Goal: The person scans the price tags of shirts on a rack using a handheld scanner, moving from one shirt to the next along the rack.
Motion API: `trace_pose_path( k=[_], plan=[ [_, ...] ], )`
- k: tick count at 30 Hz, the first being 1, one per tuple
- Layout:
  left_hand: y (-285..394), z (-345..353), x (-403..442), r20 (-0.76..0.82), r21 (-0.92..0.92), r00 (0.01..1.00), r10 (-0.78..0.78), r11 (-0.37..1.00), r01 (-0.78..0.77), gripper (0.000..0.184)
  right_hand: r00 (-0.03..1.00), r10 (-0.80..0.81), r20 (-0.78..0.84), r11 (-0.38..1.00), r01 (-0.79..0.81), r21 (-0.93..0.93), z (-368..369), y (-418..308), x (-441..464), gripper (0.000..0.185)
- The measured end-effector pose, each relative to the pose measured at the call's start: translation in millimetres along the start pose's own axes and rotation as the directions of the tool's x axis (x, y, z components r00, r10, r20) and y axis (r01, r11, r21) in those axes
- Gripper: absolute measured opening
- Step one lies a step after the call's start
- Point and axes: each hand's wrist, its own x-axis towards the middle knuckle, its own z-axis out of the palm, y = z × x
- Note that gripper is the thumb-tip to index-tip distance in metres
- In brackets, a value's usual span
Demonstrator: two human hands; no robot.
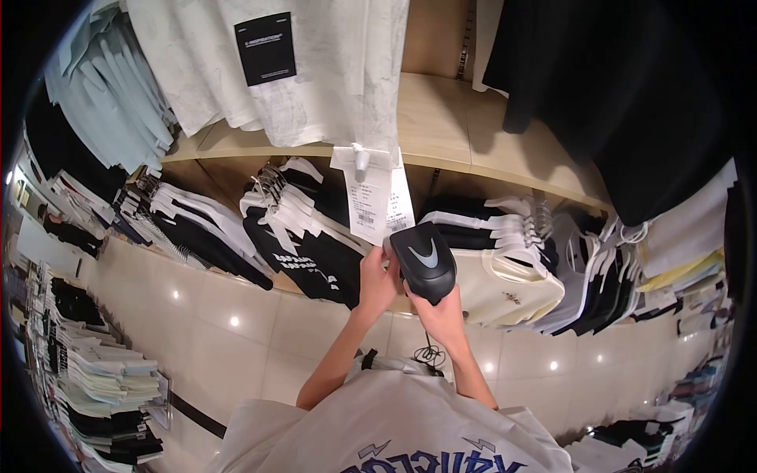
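My right hand is wrapped round the handle of a black barcode scanner, whose head points at the printed tags. Beside it, my left hand is closed at the lower end of a white paper price tag, its fingertips partly hidden by the scanner. A second white tag hangs just behind, its lower end against the scanner. Both tags hang from the hem of a pale grey-white garment by a small white security tag. A black label is on that garment.
A wooden shelf crosses above my hands. Beneath it hang black shirts, a cream top and white hangers. Dark garments hang upper right, light blue ones upper left. A coiled cable hangs near my waist. Another person stands far left.
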Motion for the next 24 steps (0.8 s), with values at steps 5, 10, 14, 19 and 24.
trace_pose_path(
  k=[5, 10, 14, 19, 24],
  plan=[
    [4.2, -12.8, -1.1, 0.109, -0.044, 0.985, -0.136, 0.989, 0.142, 0.023, 0.999, 0.025, 0.035, 1.0, -0.025, -0.006, 4.4, -1.1, 0.6, 0.023],
    [5.9, -17.6, 2.1, 0.159, -0.073, 0.974, -0.16, 0.982, 0.173, 0.026, 1.0, 0.012, 0.016, 1.0, -0.012, 0.001, 7.2, 0.8, -3.2, 0.026],
    [28.9, -21.0, 2.9, 0.218, -0.132, 0.95, -0.226, 0.957, 0.258, 0.028, 0.996, -0.087, -0.026, 0.995, 0.085, -0.052, 10.1, 4.8, -1.3, 0.019],
    [26.6, -24.9, 3.1, 0.239, -0.084, 0.954, -0.181, 0.975, 0.206, 0.03, 0.999, -0.041, -0.002, 0.995, 0.041, -0.088, 7.8, 5.9, -4.2, 0.02],
    [25.0, -24.0, 1.6, 0.257, -0.112, 0.95, -0.177, 0.971, 0.211, 0.03, 0.999, -0.018, 0.044, 0.993, 0.022, -0.112, 4.7, 4.1, -6.6, 0.022]
  ],
)
